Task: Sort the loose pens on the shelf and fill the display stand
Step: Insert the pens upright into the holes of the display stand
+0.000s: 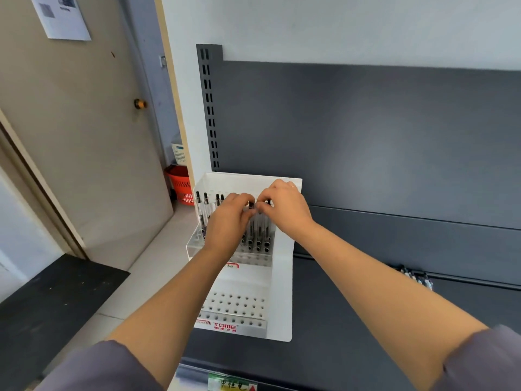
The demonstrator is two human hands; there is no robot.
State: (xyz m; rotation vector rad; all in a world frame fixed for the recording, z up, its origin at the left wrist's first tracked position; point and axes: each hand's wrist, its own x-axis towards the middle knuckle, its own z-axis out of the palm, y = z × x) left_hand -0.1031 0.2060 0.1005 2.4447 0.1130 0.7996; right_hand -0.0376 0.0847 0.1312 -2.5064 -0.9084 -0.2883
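Note:
A white tiered display stand (283,277) with rows of holes sits at the left end of the dark shelf. Several clear pens with black caps (258,235) stand upright in its back tier. My left hand (228,221) and my right hand (284,207) meet over that back tier, fingertips pinched on the black tops of pens there. The front tier (234,307) holds no pens. A few loose pens (415,277) lie on the shelf at the right, against the back ledge.
The grey shelf surface (352,320) stretches to the right, with a slotted upright (210,108) behind the stand. A beige door (84,136), a red basket (180,183) and a black floor mat (50,300) lie to the left.

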